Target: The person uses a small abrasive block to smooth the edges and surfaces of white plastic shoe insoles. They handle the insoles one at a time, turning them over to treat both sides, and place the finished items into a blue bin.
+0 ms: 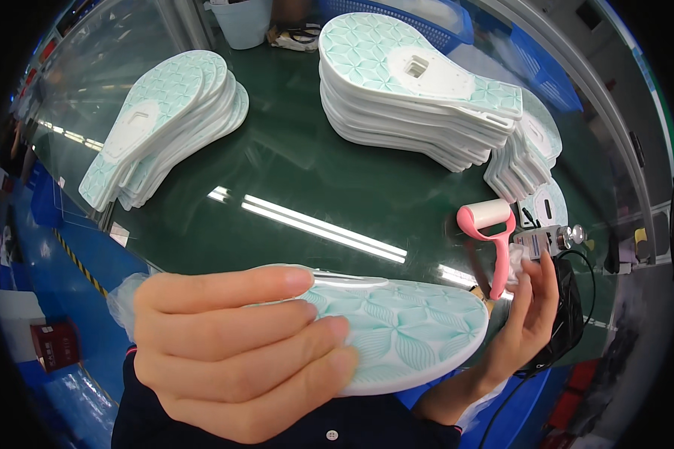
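Note:
My left hand [236,359] is wrapped round a paddle-shaped plastic panel [404,329], held up close in front of me. The panel is white with a raised mint-green leaf pattern, and my fingers cover its left part. On the right, my right hand [532,310] has its fingers up and apart, loosely bent. Its fingertips are beside a crumpled white wad [515,263]; whether they touch it I cannot tell. A pink-handled roller [502,258] with a white drum lies just left of that hand. Behind the fingertips stands a clear bottle [539,241] with a metal top.
Stacks of similar panels stand at the back left [168,112] and back centre [397,60] of the dark green table [277,165], with more panels [539,127] at the right. A light-blue bucket [243,22] and blue baskets [547,71] line the far side. A black bag [569,314] sits at the right.

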Action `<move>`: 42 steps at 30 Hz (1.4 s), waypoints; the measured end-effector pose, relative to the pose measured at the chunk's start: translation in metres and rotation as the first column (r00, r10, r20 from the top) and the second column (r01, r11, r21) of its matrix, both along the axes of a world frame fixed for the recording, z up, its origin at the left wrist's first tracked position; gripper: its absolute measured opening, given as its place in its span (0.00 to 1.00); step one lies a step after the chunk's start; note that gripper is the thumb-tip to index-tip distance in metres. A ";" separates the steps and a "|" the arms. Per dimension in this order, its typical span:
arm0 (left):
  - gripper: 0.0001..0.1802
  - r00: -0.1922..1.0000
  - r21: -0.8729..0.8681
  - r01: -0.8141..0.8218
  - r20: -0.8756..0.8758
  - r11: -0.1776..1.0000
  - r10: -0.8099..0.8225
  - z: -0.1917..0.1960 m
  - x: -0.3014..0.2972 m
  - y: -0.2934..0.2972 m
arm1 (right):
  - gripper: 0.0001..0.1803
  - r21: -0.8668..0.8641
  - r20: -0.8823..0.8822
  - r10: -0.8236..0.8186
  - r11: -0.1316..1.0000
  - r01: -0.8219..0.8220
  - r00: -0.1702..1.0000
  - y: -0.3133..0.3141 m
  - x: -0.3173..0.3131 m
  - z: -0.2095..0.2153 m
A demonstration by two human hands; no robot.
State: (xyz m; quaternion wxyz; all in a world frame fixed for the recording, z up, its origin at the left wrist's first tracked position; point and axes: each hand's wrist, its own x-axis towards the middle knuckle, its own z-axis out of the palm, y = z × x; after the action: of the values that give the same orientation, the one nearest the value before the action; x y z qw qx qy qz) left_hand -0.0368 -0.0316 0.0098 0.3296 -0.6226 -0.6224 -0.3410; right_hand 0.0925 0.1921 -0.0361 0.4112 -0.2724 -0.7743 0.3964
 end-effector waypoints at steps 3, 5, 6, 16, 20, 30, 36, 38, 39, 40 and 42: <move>0.03 1.000 0.005 0.001 -0.009 1.000 -0.001 0.000 -0.001 0.001 | 0.20 0.006 -0.207 0.245 0.968 -0.249 0.947 -0.030 0.011 0.012; 0.03 1.000 0.001 0.002 -0.008 1.000 -0.002 0.001 0.000 0.003 | 0.23 -0.022 -0.368 0.360 0.919 -0.395 0.857 -0.047 0.009 0.008; 0.03 1.000 -0.003 0.001 -0.005 1.000 -0.001 0.001 0.001 0.003 | 0.24 -0.005 -0.419 0.430 0.880 -0.475 0.800 -0.051 0.009 0.002; 0.16 0.979 -0.043 -0.035 0.198 0.998 0.043 -0.004 0.002 0.016 | 0.15 -0.359 -0.589 0.547 0.481 -0.800 0.594 -0.071 -0.001 0.016; 0.36 0.886 -0.134 -0.114 0.434 0.984 0.162 0.003 0.022 0.013 | 0.15 -0.276 -0.608 0.604 0.448 -0.851 0.515 -0.073 -0.005 0.010; 0.19 0.700 0.107 -0.181 0.712 0.978 0.052 -0.028 0.007 0.014 | 0.20 -0.221 -0.583 0.636 0.475 -0.852 0.506 -0.073 -0.008 0.000; 0.42 0.140 0.167 0.122 0.973 0.978 -0.183 -0.031 0.030 0.018 | 0.32 -0.171 -0.431 0.769 0.444 -0.879 0.472 -0.084 -0.024 -0.002; 0.35 0.056 0.255 0.095 0.964 0.962 -0.261 -0.029 0.029 0.027 | 0.36 -0.181 -0.348 0.794 0.465 -0.867 0.498 -0.093 -0.027 -0.005; 0.32 0.021 0.223 0.083 0.974 0.971 -0.225 -0.027 0.027 0.028 | 0.37 -0.155 -0.310 0.798 0.493 -0.856 0.516 -0.095 -0.029 -0.009; 0.29 -0.015 0.189 0.071 0.982 0.979 -0.189 -0.024 0.025 0.029 | 0.38 -0.148 -0.274 0.801 0.512 -0.846 0.533 -0.096 -0.029 -0.011; 0.23 -0.082 0.170 0.067 0.983 0.983 -0.165 -0.021 0.021 0.030 | 0.39 -0.132 -0.200 0.801 0.549 -0.825 0.564 -0.099 -0.030 -0.017</move>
State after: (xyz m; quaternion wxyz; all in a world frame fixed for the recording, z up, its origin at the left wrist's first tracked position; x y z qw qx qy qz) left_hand -0.0156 -0.0013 -0.0116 -0.2400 -0.2143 -0.5973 -0.7346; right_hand 0.0621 0.0935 -0.0535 0.1939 0.0989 -0.7401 0.6363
